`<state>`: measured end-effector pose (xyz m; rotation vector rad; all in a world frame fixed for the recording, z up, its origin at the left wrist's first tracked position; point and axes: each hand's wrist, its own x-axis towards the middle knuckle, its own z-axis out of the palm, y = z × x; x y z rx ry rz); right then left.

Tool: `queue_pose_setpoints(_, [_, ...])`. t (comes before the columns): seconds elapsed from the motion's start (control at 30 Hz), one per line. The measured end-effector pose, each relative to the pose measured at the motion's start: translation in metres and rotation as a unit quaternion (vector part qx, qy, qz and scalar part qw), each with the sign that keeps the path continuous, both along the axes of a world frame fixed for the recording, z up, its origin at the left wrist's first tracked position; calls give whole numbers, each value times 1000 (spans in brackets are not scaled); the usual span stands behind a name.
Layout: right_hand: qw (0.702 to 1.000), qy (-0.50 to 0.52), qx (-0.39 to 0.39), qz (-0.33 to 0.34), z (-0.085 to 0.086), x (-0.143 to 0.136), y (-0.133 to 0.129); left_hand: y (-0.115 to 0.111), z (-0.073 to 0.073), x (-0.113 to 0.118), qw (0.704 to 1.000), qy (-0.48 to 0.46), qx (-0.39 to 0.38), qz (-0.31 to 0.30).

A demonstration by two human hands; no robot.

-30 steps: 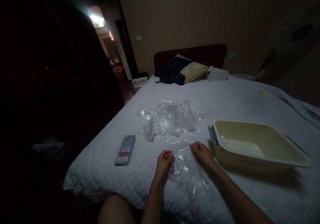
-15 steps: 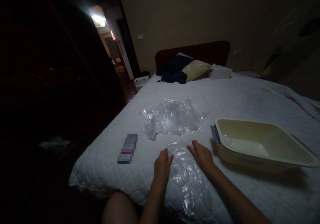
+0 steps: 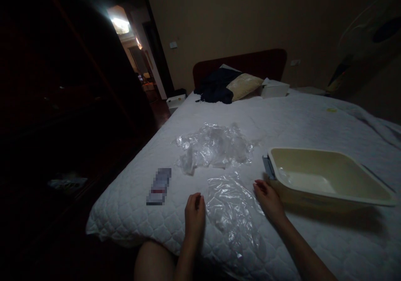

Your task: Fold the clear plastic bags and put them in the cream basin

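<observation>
A bed with a white quilted cover fills a dim room, its dark red headboard against the far wall. A cream tub sits on the right side of the bed, a grey clip on its left end. Left of the tub lies a crumpled heap of clear plastic; just nearer, between a person's two hands, a clear plastic sheet lies wrinkled on the cover. Dark cloth, a tan cushion and a white box rest at the far end. The left hand, fingers bent, is at the sheet's left edge; the right hand, fingers curled, is between sheet and tub. Whether either grips the plastic cannot be told. A pixelated object lies left of the hands.
</observation>
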<state>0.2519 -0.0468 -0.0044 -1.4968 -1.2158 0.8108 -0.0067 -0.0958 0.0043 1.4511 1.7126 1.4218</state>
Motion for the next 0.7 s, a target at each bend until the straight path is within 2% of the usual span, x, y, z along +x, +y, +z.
queue_pose_setpoints(0.13, [999,-43,1,-7,-3,4,-17,-20,-14,-7,995,62,36,-69])
queue_pose_setpoints(0.27, [996,-88,28,-13,-4,7,-27,-24,-23,-13,978,153,65,-123])
queue_pose_setpoints(0.4, [982,-164,88,-20,12,0,-38,-24,-22,-13,975,166,60,-132])
queue_pose_setpoints(0.5, [973,-202,100,47,34,-17,-48,-24,-20,-12,983,130,46,-120])
queue_pose_setpoints(0.57, [971,-184,77,133,47,-33,-51,-24,-19,-11,988,100,38,-112])
queue_pose_setpoints(0.63, [962,-148,44,223,54,-48,-51,-23,-18,-10,990,79,32,-109])
queue_pose_setpoints(0.7, [952,-129,25,276,54,-61,-46,-23,-16,-8,992,71,27,-105])
